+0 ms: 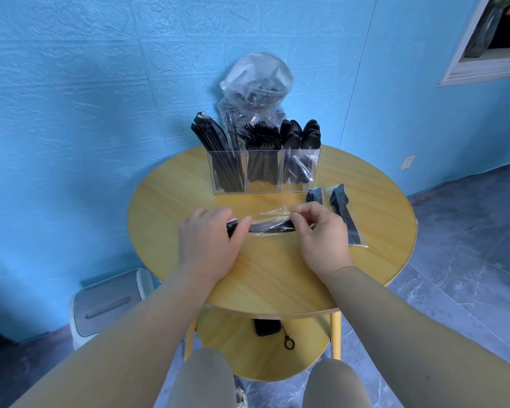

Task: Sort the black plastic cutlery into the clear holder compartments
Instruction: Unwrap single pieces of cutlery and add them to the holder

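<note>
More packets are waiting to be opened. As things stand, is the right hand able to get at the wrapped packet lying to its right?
Probably not yet: the right hand is pinching the wrapper both hands hold. Once freed, the way to the wrapped packet looks clear.

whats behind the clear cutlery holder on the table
A crumpled clear plastic bag stands behind the clear holder, against the blue wall. Dark cutlery shows through it, but its lower part is hidden by the holder's contents.
</note>
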Tool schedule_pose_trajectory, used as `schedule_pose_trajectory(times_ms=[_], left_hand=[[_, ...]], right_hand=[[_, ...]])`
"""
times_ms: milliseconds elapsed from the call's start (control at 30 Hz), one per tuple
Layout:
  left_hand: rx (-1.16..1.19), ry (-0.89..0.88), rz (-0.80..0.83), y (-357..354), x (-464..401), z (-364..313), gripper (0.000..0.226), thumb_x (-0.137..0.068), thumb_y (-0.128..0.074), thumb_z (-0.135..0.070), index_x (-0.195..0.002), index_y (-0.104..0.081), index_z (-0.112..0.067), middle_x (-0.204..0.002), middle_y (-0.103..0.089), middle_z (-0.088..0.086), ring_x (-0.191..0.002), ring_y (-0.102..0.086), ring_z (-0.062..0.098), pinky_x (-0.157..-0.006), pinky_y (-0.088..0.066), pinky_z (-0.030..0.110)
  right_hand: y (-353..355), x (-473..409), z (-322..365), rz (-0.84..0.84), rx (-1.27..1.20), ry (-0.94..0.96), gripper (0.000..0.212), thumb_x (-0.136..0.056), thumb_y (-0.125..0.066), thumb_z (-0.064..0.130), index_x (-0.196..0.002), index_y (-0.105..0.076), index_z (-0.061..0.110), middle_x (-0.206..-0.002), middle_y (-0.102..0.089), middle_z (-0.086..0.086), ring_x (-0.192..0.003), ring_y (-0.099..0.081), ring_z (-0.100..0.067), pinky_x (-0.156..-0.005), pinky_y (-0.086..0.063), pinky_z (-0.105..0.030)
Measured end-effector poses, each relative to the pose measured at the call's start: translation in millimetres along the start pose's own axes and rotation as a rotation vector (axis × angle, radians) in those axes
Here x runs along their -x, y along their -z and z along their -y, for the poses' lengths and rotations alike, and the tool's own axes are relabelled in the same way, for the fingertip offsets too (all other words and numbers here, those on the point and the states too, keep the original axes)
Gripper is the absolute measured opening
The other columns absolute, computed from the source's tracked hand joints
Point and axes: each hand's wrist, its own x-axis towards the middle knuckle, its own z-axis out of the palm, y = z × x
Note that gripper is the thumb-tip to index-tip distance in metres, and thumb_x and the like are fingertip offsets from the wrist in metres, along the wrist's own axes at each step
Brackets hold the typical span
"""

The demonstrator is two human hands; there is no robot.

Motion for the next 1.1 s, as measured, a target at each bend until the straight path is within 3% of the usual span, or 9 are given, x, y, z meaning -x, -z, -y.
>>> schedule_pose_trajectory(times_ms=[67, 133, 333, 433, 533, 700, 900, 1000, 1100], left_hand=[[-0.066, -0.039, -0.052, -2, -1, -1, 0.032, -0.09, -0.045, -0.052, -0.09, -0.063, -0.025, -0.093, -0.061, -0.01, -0.1, -0.052, 0.019, -0.087, -0.032, 0.04], [-0.105, -0.135, -0.061, -5, 0, -4, 0.035, -0.089, -0.045, -0.051, -0.101, -0.065, -0.024, -0.098, -0.064, -0.009, -0.103, -0.054, 0.018, -0.092, -0.024, 0.04], [-0.151, -0.211, -0.006, -10, -1, -2, 0.05, -0.088, -0.026, -0.06, -0.087, -0.063, -0.026, -0.081, -0.061, -0.01, -0.079, -0.059, 0.016, -0.087, -0.029, 0.037], [-0.138, -0.219, 0.027, -11, -2, -3, 0.057, -0.089, -0.02, -0.061, -0.08, -0.062, -0.024, -0.077, -0.056, -0.008, -0.078, -0.056, 0.018, -0.082, -0.034, 0.038], [-0.092, -0.231, 0.021, -12, -4, -1, 0.056, -0.091, -0.019, -0.058, -0.074, -0.06, -0.022, -0.071, -0.05, -0.008, -0.074, -0.054, 0.021, -0.077, -0.037, 0.038], [-0.08, -0.214, 0.08, -13, -5, 0, 0.038, -0.093, -0.03, -0.052, -0.069, -0.043, -0.026, -0.067, -0.041, -0.01, -0.07, -0.046, 0.018, -0.073, -0.035, 0.036], [-0.077, -0.156, 0.141, -14, -8, 0, 0.04, -0.095, -0.033, -0.051, -0.063, -0.038, -0.026, -0.064, -0.043, -0.008, -0.068, -0.045, 0.018, -0.075, -0.038, 0.037], [-0.103, -0.17, 0.137, -14, -6, 0, 0.04, -0.095, -0.035, -0.051, -0.065, -0.044, -0.026, -0.065, -0.046, -0.008, -0.07, -0.047, 0.018, -0.075, -0.037, 0.036], [-0.165, -0.216, 0.116, -14, -6, 0, 0.042, -0.093, -0.036, -0.053, -0.072, -0.058, -0.025, -0.069, -0.051, -0.009, -0.073, -0.049, 0.016, -0.075, -0.034, 0.035]], right_hand=[[-1, 1, 1, 0.026, 0.027, 0.02, 0.011, -0.093, -0.057, 0.016, -0.09, -0.065, 0.023, -0.077, -0.061, 0.017, -0.075, -0.056, 0.001, -0.067, -0.041, -0.006], [-2, 1, 2, 0.043, 0.063, 0.051, 0.012, -0.094, -0.056, 0.016, -0.095, -0.067, 0.021, -0.075, -0.059, 0.02, -0.072, -0.054, 0.005, -0.064, -0.039, -0.003], [-2, 1, 1, 0.08, 0.072, 0.083, 0.019, -0.095, -0.054, 0.016, -0.108, -0.067, 0.019, -0.073, -0.056, 0.022, -0.066, -0.053, 0.005, -0.063, -0.037, -0.004], [-2, -2, 3, 0.153, 0.059, 0.07, 0.02, -0.095, -0.054, 0.02, -0.113, -0.063, 0.023, -0.076, -0.055, 0.018, -0.071, -0.053, -0.002, -0.069, -0.042, -0.017], [-4, -4, 5, 0.182, 0.068, 0.095, 0.011, -0.094, -0.054, 0.018, -0.1, -0.061, 0.024, -0.079, -0.054, 0.017, -0.074, -0.051, -0.008, -0.073, -0.045, -0.026], [-5, -3, 3, 0.188, 0.025, 0.124, 0.016, -0.093, -0.054, 0.013, -0.084, -0.056, 0.026, -0.08, -0.055, 0.012, -0.073, -0.05, -0.006, -0.068, -0.04, -0.019], [-3, -2, 3, 0.185, -0.097, 0.123, 0.019, -0.091, -0.059, 0.011, -0.081, -0.06, 0.027, -0.083, -0.058, 0.009, -0.077, -0.052, -0.005, -0.072, -0.042, -0.012], [-3, -3, 1, 0.156, -0.047, 0.157, 0.02, -0.09, -0.06, 0.009, -0.083, -0.06, 0.027, -0.084, -0.055, 0.011, -0.079, -0.052, -0.003, -0.074, -0.041, -0.013], [-7, -5, -2, 0.177, 0.133, 0.241, 0.01, -0.089, -0.062, 0.012, -0.094, -0.064, 0.02, -0.085, -0.054, 0.01, -0.084, -0.052, -0.009, -0.078, -0.045, -0.024]])
